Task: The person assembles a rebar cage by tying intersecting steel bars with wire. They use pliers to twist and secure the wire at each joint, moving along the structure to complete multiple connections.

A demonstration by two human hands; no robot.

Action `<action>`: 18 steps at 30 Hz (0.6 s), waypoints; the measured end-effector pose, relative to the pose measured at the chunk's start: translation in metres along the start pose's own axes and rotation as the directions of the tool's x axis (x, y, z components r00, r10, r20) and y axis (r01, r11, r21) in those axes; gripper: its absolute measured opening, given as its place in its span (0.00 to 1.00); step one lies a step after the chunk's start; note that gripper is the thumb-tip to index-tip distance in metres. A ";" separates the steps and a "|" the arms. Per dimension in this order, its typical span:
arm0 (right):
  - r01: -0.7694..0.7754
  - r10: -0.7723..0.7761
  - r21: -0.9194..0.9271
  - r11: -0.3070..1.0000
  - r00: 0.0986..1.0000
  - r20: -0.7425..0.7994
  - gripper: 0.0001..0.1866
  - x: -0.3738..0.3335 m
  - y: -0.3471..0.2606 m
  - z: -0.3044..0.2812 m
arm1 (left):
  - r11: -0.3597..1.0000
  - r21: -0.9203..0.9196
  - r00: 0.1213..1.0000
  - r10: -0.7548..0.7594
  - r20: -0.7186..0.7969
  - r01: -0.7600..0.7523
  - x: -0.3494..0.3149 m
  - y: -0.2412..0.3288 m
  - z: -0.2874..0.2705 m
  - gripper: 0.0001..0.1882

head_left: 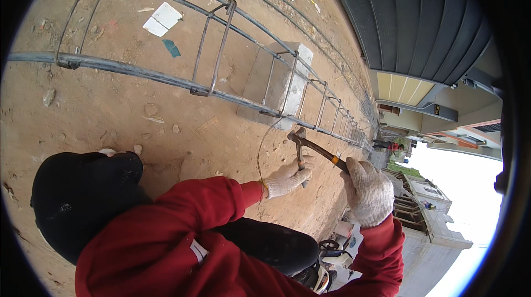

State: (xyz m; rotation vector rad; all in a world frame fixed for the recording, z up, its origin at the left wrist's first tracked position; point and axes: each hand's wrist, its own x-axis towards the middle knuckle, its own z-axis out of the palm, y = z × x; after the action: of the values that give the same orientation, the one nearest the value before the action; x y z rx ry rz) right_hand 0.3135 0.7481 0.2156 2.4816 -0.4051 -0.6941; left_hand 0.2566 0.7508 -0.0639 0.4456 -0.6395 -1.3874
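My right hand [369, 193], in a white knit glove, grips the black handle of a hammer [316, 146] with an orange band. The hammer's dark head meets the upper end of a short dark metal bar [300, 156], or nearly so; I cannot tell if they touch. My gloved left hand [286, 178] is closed around that bar, whose lower tip shows below the fingers. A thin wire [258, 160] hangs from the rebar cage [160, 77] in a loop to my left wrist. The cage, long bars with square stirrups, runs just beyond both hands.
A concrete block [296, 84] stands under the cage. White tile pieces [162, 19] and a green scrap [171, 48] lie on the dirt. A dark slatted panel [412, 15] is at upper right. Behind my right arm is a motorbike [326, 258]. A distant person [391, 146] wears red.
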 end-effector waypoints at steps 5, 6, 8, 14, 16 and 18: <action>0.163 -0.125 -0.259 0.952 0.980 0.158 0.20 0.036 -0.022 -0.044 | 0.983 -0.183 1.000 0.028 -0.013 -0.030 0.010 0.040 0.019 0.25; 0.201 -0.150 -0.309 0.930 0.972 0.181 0.22 0.041 -0.026 -0.047 | 0.973 -0.228 1.000 -0.022 -0.001 0.021 0.012 0.047 0.018 0.25; 0.243 -0.192 -0.307 0.920 0.963 0.188 0.22 0.049 -0.033 -0.052 | 0.948 -0.300 0.994 -0.106 0.015 0.106 0.012 0.059 0.015 0.25; 0.229 -0.167 -0.317 0.920 0.963 0.209 0.22 0.061 -0.048 -0.055 | 0.957 -0.281 0.997 -0.076 0.020 0.078 0.013 0.069 -0.005 0.22; 0.165 -0.086 -0.294 0.941 0.961 0.263 0.21 0.059 -0.052 -0.055 | 0.931 -0.347 0.993 -0.093 0.073 0.113 0.012 0.066 -0.005 0.20; 0.132 -0.056 -0.283 0.950 0.964 0.262 0.20 0.056 -0.055 -0.053 | 0.897 -0.418 0.988 -0.108 0.107 0.143 0.010 0.060 -0.003 0.18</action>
State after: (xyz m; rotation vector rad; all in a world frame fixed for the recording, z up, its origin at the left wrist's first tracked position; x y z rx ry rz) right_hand 0.3965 0.7911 0.2014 2.1442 -0.2498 -1.0348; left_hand 0.3047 0.7490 -0.0268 0.0807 -0.3593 -1.6249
